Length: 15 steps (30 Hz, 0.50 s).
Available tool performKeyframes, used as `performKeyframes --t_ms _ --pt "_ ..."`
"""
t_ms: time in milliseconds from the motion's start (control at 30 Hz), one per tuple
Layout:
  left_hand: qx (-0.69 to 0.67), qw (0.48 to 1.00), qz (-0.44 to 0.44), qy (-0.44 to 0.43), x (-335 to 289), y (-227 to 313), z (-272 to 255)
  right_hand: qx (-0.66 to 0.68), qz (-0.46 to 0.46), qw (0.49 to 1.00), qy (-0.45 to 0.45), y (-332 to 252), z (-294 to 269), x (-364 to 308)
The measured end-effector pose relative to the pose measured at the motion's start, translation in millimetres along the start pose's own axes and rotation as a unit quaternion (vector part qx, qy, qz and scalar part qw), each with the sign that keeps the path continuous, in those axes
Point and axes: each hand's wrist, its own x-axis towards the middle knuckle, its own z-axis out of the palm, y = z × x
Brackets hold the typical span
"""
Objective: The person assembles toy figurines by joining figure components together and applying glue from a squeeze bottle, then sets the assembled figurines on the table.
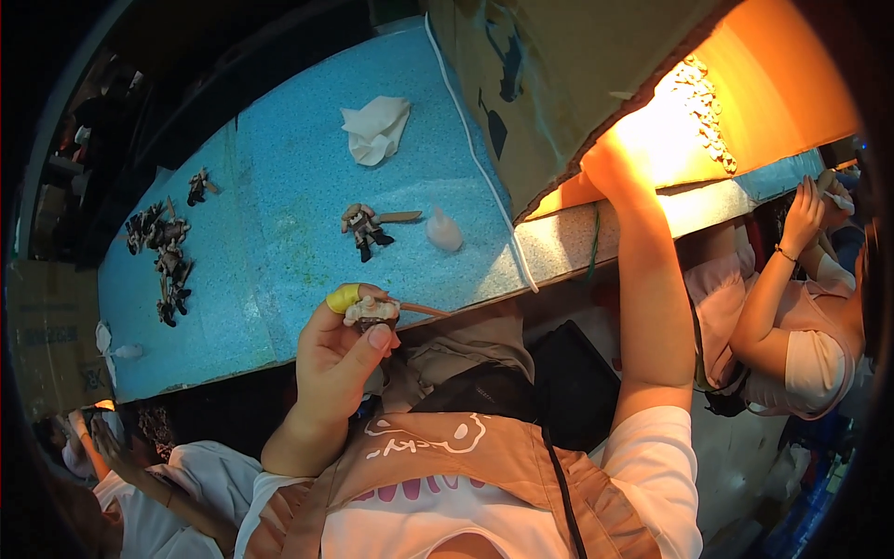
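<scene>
My left hand [337, 359], a yellow cover on one finger, pinches a small figurine [372, 313] above the table's near edge. It has a pale upper part and a dark lower part, and a thin brown piece sticks out to its right. My right hand [616, 166] reaches into a brightly lit cardboard box [782, 65]; glare and the torn cardboard edge hide its fingers. Inside that box, several small tan pieces [705, 116] lie in a row. Another figurine [364, 230], dark-legged with a flat brown blade, lies on the blue table [298, 186].
Beside the lying figurine stands a small whitish bottle [444, 230]; a crumpled white tissue [376, 130] is farther back. More figurines [169, 252] cluster at the left. A white cord [472, 140] runs along the cardboard. People sit at right [792, 317] and lower left [177, 494].
</scene>
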Motion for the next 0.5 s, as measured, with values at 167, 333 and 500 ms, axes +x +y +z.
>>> performKeyframes --t_ms 167,333,500 --pt "-0.031 0.999 -0.009 -0.019 1 1 -4 0.585 0.081 0.806 0.039 -17 -25 -32" --pt "-0.083 0.996 -0.019 -0.032 6 2 12 0.716 0.052 0.692 0.077 -101 -62 -118" --pt "0.0 0.993 0.015 -0.121 10 -4 9 0.701 0.032 0.709 -0.066 -129 -64 -137"
